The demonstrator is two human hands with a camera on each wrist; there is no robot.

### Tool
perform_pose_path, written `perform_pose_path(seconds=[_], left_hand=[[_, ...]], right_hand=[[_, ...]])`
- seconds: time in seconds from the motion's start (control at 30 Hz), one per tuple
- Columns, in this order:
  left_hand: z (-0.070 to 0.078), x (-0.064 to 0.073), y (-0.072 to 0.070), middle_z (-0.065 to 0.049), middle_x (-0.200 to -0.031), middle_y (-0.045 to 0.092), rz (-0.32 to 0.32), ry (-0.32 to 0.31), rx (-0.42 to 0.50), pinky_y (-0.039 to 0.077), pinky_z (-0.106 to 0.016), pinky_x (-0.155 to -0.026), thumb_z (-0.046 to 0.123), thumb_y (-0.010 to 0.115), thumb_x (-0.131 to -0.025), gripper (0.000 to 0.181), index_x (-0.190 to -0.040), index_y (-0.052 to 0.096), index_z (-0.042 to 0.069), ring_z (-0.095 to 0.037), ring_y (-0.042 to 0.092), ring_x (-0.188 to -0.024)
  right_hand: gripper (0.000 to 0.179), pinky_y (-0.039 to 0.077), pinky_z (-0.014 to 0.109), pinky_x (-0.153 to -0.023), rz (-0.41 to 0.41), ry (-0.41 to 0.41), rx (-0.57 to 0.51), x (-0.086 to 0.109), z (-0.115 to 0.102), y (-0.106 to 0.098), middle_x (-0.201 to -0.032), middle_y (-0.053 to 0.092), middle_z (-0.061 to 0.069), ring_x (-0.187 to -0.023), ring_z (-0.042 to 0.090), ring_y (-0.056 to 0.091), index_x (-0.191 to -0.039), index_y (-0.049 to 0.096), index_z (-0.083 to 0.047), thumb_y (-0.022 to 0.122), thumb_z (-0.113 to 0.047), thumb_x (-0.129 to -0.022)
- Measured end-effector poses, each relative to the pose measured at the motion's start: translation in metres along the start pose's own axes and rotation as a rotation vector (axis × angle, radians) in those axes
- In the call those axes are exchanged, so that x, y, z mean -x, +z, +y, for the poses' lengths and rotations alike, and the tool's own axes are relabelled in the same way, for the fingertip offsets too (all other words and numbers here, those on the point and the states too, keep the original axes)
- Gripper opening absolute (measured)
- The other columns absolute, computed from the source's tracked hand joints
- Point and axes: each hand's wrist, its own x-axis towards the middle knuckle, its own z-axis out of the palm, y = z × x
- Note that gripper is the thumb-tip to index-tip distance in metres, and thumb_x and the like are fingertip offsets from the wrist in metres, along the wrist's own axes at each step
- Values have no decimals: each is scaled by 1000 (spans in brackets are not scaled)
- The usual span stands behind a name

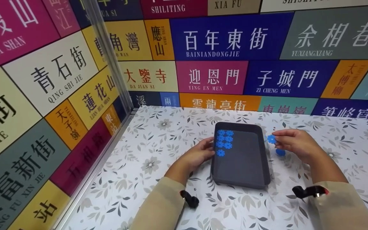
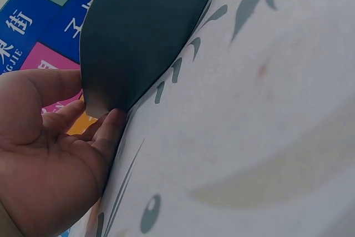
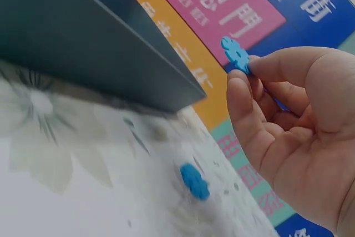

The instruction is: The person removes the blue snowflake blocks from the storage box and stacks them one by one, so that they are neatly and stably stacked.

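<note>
A dark grey rectangular tray lies on the table, with several blue snowflake discs set in two neat columns at its far left. My left hand holds the tray by its left side wall; in the left wrist view, its fingers and thumb touch the tray's outer edge. To the right of the tray, my right hand pinches one blue snowflake disc between thumb and fingertips, raised off the table. Below that hand, another blue snowflake disc lies on the cloth.
A white tablecloth with grey leaves and flowers covers the table. Coloured sign panels form a wall behind and to the left, and a metal corner post stands at the back left. Black straps go round both sleeves.
</note>
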Motion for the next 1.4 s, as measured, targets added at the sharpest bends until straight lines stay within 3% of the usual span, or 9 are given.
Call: perform_pose_path(seconds=[0.23, 0.5, 0.7, 1.03, 1.23, 1.4], left_hand=[[1, 1, -1, -14, -167, 47, 12, -11, -3, 43, -44, -127, 1, 60, -101, 68, -165, 42, 17, -29, 48, -155], [0, 1, -2, -18, -168, 43, -20, 24, 1, 43, -44, -127, 1, 59, -102, 68, -166, 38, 12, -31, 44, -157], [1, 2, -2, -16, -168, 44, -7, 10, -12, 43, -44, -127, 2, 60, -101, 69, -166, 40, 14, -31, 45, -157], [0, 1, -2, -16, -170, 42, -15, 6, 0, 42, -45, -128, 1, 60, -101, 70, -166, 39, 15, -30, 45, -157], [0, 2, -1, -15, -169, 44, -8, 7, -6, 43, -45, -127, 1, 61, -100, 70, -165, 40, 15, -30, 45, -157], [-2, 0, -1, -16, -168, 44, -5, 15, -6, 44, -44, -127, 1, 61, -100, 68, -164, 42, 15, -30, 45, -157]], right_hand=[[19, 65, 22, -81, 52, 64, 100, 3, 21, -17, -94, 77, -14, -86, 4, 72, -120, 80, -17, 68, -17, -106], [37, 63, 24, -78, 90, 157, 233, 3, 35, -25, -93, 74, -10, -84, 8, 68, -139, 66, 0, 62, -21, -109], [43, 61, 24, -74, 115, 137, 345, 3, 40, -23, -91, 74, -9, -80, 8, 68, -139, 65, 4, 66, -23, -106], [45, 60, 21, -72, 146, 102, 420, 3, 43, -22, -86, 73, -12, -78, 4, 68, -136, 67, 6, 69, -26, -104], [47, 61, 21, -73, 168, 108, 376, 2, 43, -23, -87, 73, -11, -77, 5, 69, -140, 63, 5, 66, -27, -105], [36, 63, 22, -76, 155, 109, 202, 4, 33, -19, -91, 73, -13, -81, 5, 68, -134, 71, -8, 70, -30, -105]])
